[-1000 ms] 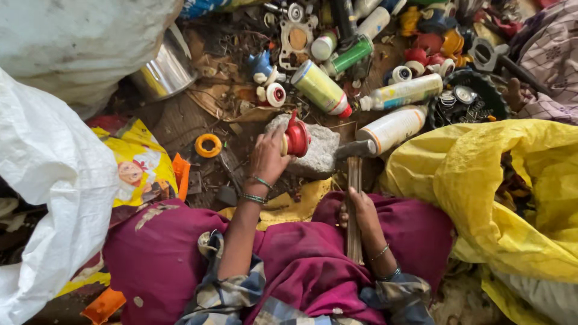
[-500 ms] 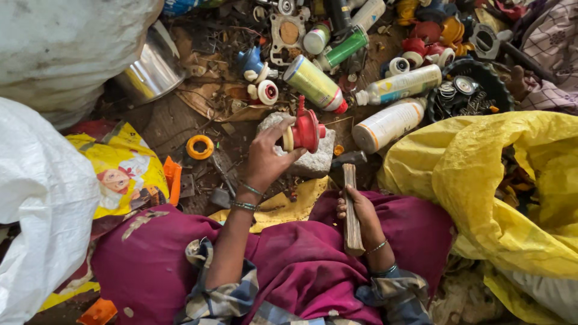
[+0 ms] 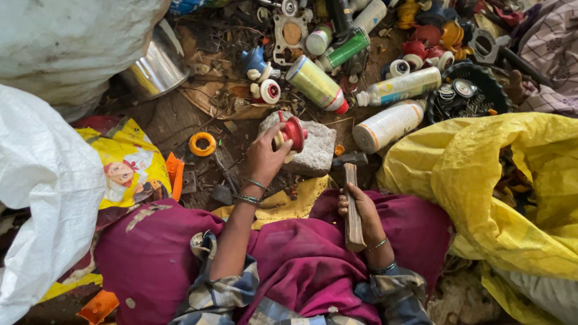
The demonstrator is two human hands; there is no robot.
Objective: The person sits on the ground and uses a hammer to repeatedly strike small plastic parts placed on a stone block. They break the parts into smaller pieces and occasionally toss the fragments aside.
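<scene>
My left hand (image 3: 265, 157) grips a small red plastic part (image 3: 293, 131) and holds it on top of a grey stone block (image 3: 313, 150) on the ground in front of my lap. My right hand (image 3: 360, 210) is closed around the wooden handle of a hammer (image 3: 351, 198), whose dark metal head rests low beside the stone, near a white plastic bottle (image 3: 388, 124). Both wrists wear bangles. A magenta cloth covers my lap below the hands.
Spray cans, bottles (image 3: 400, 87), reels and metal scraps lie scattered beyond the stone. A steel pot (image 3: 158, 63) and white sacks (image 3: 42, 180) stand at the left, with a yellow printed bag (image 3: 123, 162). A large yellow sack (image 3: 500, 186) fills the right. An orange ring (image 3: 201, 143) lies near the left hand.
The hammer has come down from the stone toward my lap, its head now beside the block. My left hand still holds the red part on the stone.
</scene>
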